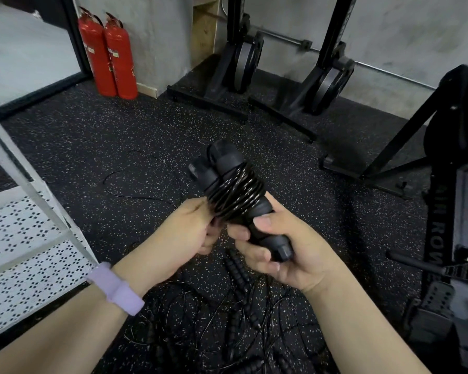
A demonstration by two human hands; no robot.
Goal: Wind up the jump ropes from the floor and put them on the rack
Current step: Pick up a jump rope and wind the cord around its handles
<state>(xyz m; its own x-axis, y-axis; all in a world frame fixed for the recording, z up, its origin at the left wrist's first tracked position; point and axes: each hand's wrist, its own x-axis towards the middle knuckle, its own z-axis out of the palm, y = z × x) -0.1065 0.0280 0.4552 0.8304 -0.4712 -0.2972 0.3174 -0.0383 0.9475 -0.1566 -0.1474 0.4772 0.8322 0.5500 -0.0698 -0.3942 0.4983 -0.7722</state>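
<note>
The right hand (287,255) clasps the black foam-handled jump rope (233,190) near its lower end; left hand (184,233) pinches the coil beside it — tuck the last thin cord firmly under the turns just above the grip.

left fingers (214,225) hidden behind cord, rack (25,238) cut off

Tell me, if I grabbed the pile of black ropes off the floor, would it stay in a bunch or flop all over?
Probably flop. The loose ropes lie in thin, curly, crossing loops, so the cords look limp and would likely dangle and snag. Their ribbed handles look stiff and would probably swing at the ends. That may be why both hands wrap the held rope tightly round its handles.
</note>
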